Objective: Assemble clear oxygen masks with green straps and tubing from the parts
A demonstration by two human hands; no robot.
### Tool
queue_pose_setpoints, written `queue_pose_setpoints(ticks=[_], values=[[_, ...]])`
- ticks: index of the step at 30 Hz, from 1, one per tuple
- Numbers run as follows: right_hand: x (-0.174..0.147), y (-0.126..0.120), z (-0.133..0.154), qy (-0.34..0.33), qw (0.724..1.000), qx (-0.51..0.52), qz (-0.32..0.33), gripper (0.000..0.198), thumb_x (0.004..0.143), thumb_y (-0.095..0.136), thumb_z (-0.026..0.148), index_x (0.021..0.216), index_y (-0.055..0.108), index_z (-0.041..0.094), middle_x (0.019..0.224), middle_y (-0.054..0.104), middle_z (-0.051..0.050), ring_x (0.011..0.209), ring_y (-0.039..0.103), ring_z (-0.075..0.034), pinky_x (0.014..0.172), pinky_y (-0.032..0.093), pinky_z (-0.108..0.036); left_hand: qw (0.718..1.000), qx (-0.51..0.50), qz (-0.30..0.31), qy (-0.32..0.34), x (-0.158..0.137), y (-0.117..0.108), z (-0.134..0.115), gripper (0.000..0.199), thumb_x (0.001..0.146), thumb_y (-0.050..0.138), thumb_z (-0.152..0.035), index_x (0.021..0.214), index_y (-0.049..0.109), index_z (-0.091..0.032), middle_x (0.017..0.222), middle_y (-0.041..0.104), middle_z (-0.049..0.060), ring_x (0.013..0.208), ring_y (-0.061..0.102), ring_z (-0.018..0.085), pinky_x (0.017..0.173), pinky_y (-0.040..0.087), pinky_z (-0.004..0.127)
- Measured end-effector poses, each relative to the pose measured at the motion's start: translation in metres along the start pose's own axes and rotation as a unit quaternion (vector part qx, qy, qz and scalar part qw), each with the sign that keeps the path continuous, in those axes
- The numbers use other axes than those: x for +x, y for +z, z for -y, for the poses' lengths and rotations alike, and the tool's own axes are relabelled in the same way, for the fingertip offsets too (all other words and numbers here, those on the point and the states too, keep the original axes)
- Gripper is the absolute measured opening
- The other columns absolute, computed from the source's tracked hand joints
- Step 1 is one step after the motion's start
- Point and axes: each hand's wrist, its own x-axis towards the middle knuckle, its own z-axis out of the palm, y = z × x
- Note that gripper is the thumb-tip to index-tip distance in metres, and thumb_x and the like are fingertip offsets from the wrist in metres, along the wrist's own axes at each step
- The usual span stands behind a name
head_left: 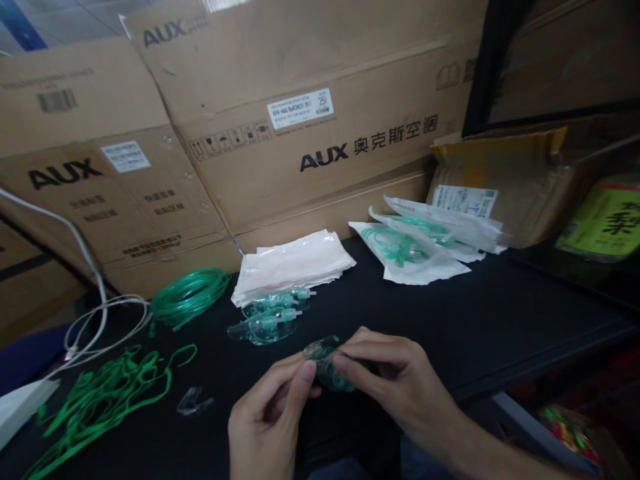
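Between my two hands is a clear green plastic oxygen mask [334, 377], held over the front of the black table. My left hand [277, 407] pinches its left edge with thumb and fingers. On the other side, my right hand [385, 370] grips the mask with thumb and forefinger pressed together. Fingers cover part of it, so its finer parts cannot be made out. Just beyond, a few similar masks [267, 327] with pale connectors lie on the table. To the left of my hands is a small clear plastic piece [194, 401].
Green elastic straps [107, 400] lie tangled at left, below coiled green tubing [190, 297] and a white cable [103, 303]. White pouches [295, 263] are stacked behind the masks; filled packets [415, 250] lie farther right. Large cardboard boxes [320, 80] wall the back; a yellow-labelled container [603, 220] stands right.
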Motion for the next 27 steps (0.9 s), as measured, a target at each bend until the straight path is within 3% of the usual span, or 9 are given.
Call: queue_pose_setpoints(ticks=[3, 12, 20, 27], values=[[-0.0013, 0.0027, -0.0033, -0.030, 0.999, -0.014, -0.020, 0.014, 0.093, 0.074, 0.022, 0.096, 0.087, 0.027, 0.082, 0.079, -0.002, 0.075, 0.065, -0.016, 0.068, 0.047, -0.027, 0.999, 0.001, 0.024, 0.028, 0.0018, -0.0017, 0.0047, 0.026, 0.083, 0.080, -0.046, 0.082, 0.086, -0.020, 0.090, 0.083, 0.008, 0.082, 0.080, 0.024, 0.075, 0.066, 0.024], [-0.0023, 0.0037, -0.0063, -0.058, 0.998, -0.025, -0.029, 0.020, 0.091, 0.074, 0.014, 0.098, 0.086, 0.028, 0.080, 0.079, -0.001, 0.075, 0.065, -0.016, 0.070, 0.048, -0.028, 0.997, 0.031, -0.033, 0.062, -0.0040, 0.0043, 0.0043, 0.011, 0.082, 0.082, -0.036, 0.081, 0.086, -0.026, 0.087, 0.082, 0.002, 0.080, 0.077, 0.020, 0.080, 0.063, 0.024], [-0.0011, -0.0013, -0.0030, -0.039, 0.999, -0.028, 0.016, 0.016, 0.095, 0.073, 0.020, 0.100, 0.086, 0.029, 0.083, 0.080, 0.001, 0.079, 0.066, -0.016, 0.086, 0.044, -0.033, 0.996, 0.046, -0.030, 0.064, -0.0031, 0.0018, 0.0036, 0.009, 0.081, 0.082, -0.035, 0.083, 0.087, -0.028, 0.086, 0.083, 0.002, 0.079, 0.077, 0.020, 0.080, 0.063, 0.024], [0.0025, -0.0055, -0.0008, -0.017, 0.998, 0.021, 0.055, 0.014, 0.096, 0.073, 0.029, 0.101, 0.086, 0.028, 0.085, 0.080, -0.001, 0.081, 0.061, -0.016, 0.079, 0.044, -0.031, 0.999, 0.024, -0.005, 0.038, -0.0001, -0.0002, 0.0005, 0.015, 0.082, 0.082, -0.040, 0.082, 0.087, -0.026, 0.086, 0.083, 0.004, 0.077, 0.078, 0.021, 0.074, 0.063, 0.023]])
